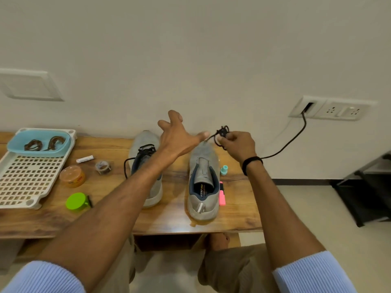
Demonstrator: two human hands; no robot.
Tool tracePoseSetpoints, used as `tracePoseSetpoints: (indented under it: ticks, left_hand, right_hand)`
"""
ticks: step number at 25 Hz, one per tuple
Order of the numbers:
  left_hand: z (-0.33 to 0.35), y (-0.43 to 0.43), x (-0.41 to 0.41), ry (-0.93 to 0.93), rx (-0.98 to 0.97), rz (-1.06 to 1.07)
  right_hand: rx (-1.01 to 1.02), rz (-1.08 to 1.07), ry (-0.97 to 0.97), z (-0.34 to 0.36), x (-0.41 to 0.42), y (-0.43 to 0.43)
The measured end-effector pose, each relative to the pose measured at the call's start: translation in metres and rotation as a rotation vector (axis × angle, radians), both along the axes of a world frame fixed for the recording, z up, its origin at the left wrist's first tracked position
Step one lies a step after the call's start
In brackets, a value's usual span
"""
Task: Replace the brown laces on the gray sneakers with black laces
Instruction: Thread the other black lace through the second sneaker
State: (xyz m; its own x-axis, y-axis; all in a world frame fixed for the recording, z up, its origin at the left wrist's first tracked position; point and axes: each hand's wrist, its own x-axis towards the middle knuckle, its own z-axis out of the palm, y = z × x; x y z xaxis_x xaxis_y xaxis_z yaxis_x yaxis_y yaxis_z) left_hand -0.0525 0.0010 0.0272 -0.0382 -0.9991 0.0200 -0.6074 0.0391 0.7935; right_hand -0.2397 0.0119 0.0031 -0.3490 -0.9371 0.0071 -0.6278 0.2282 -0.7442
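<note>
Head view: you are pinching the bundled black lace (222, 135) between the thumb and fingertips of your right hand (237, 144). You are holding it raised above the toe of the right sneaker (203, 180), probably so a free end can drop clear of the tangle. One strand is trailing from the bundle down and left toward your left hand (176, 137). That hand is hovering with its fingers spread wide and its thumb stretched out toward the strand; I cannot tell whether the thumb is touching it. The spread suggests a hand reaching for the strand, not gripping it.

The right sneaker is sitting on the table (169, 218) heel toward you, tongue standing up, with no lace showing in it, so it is lying ready for threading. The left sneaker (142, 139) is standing just beside it, wearing a fitted lace (146, 149) in black, one loose end hanging over its left side.

The brown laces (42, 143) are lying coiled in the tub (38, 153) on the rack (31, 182), well apart from the shoes and out of your way. A highlighter (221, 194) and a cap (223, 169) are lying just beside the right sneaker, where a loose strand could snag. By my judgement you are sitting about halfway through, with unbundling coming next.
</note>
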Motion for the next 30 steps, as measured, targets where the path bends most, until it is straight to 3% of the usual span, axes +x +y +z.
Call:
tracePoseSetpoints:
  ticks: [3, 5, 7, 10, 15, 18, 25, 30]
  left_hand:
    - [0.021, -0.004, -0.018, 0.380, -0.193, 0.117]
    - [0.028, -0.003, -0.025, 0.530, -0.264, 0.189]
    - [0.025, 0.002, -0.029, 0.466, -0.239, 0.196]
    - [0.009, 0.004, -0.027, 0.226, -0.212, 0.107]
    - [0.002, 0.009, -0.018, 0.462, 0.008, -0.160]
    - [-0.002, 0.005, -0.018, 0.524, 0.043, -0.133]
    - [-0.004, 0.005, -0.006, 0.567, 0.060, -0.151]
    - [-0.003, -0.011, 0.006, 0.687, 0.027, 0.343]
  right_hand:
    - [-0.075, 0.057, -0.028, 0.020, 0.021, 0.016]
    - [-0.118, 0.051, -0.103, 0.028, 0.027, 0.024]
    - [-0.139, 0.049, -0.103, 0.033, 0.028, 0.027]
    - [-0.150, 0.089, -0.068, 0.044, 0.025, 0.028]
    - [-0.169, 0.143, 0.013, 0.050, 0.029, 0.030]
    - [-0.097, 0.176, 0.062, 0.044, 0.035, 0.027]
    - [-0.094, 0.085, -0.234, 0.040, 0.035, 0.020]
    - [-0.168, -0.472, -0.798, 0.048, 0.011, 0.018]
